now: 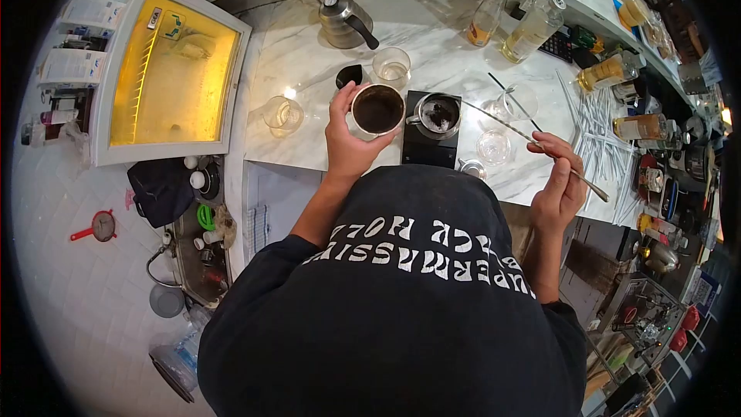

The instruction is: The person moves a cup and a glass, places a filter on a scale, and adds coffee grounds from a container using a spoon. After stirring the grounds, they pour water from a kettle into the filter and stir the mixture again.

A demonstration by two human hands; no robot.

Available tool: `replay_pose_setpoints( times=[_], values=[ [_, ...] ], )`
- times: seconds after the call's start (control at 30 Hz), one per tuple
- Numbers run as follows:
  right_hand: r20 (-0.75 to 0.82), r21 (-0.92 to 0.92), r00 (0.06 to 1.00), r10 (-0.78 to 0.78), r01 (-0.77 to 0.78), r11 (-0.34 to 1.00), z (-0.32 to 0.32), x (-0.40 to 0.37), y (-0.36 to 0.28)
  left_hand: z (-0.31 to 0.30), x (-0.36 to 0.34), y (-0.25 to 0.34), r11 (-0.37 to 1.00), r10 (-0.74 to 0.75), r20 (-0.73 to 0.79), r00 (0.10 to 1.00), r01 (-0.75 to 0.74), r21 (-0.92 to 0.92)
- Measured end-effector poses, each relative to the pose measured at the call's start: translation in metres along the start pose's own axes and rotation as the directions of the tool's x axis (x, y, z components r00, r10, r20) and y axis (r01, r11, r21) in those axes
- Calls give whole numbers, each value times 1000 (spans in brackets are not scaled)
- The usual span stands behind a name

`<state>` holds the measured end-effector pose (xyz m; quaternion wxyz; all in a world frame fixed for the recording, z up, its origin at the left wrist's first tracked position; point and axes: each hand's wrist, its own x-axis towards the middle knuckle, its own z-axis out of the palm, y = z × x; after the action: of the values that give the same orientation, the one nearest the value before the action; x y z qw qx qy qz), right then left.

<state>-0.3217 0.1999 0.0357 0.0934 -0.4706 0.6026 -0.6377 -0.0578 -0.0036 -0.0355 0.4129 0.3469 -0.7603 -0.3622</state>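
Note:
My left hand point(349, 139) is wrapped round a pale-rimmed cup point(378, 110), its inside coated dark brown, tilted so the opening faces up at me. Between the fingers of my right hand point(559, 181) is a long, thin bar spoon point(502, 120), slanting left so that its far end reaches the rim of a metal cup point(438, 116). Dark grounds show inside that metal cup, which stands on a black scale point(430, 154). Close behind my left hand are a small black scoop-like piece point(350, 76) and a clear glass point(391, 67).
A steel gooseneck kettle point(345, 22) stands toward the back of the marble counter point(274, 46). Another glass point(284, 116) is at the left, beside a lit yellow display case point(174, 69). Bottles point(532, 28) and scattered straws point(598, 127) occupy the right side.

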Motion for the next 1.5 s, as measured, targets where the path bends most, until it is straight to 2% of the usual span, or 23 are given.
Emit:
replay_pose_setpoints(
  times=[0.3,0.47,0.57,0.63,0.7,1.03,1.23,1.5],
  values=[
    [-245,176,966,79,-36,984,-10,0,2,12,4,5,1000,23,35,999,-23,0],
    [-144,323,989,28,20,946,5,5,-10,16,9,16,998,54,48,997,-53,-30],
    [-86,272,995,44,-19,962,27,5,-19,21,11,22,995,82,41,996,-80,-59],
    [-62,275,998,17,1,961,37,4,-18,23,12,23,991,102,14,995,-100,-90],
    [-39,256,999,-6,16,967,44,3,-17,21,12,24,991,112,49,992,-108,-82],
    [0,254,1000,12,-12,967,48,3,-11,23,9,26,990,120,89,989,-113,-80],
    [-16,274,998,66,-59,960,50,3,-7,23,10,23,990,128,90,988,-121,-73],
    [-62,305,975,212,-184,934,45,3,-3,22,13,27,991,132,99,986,-130,-27]
  ],
)
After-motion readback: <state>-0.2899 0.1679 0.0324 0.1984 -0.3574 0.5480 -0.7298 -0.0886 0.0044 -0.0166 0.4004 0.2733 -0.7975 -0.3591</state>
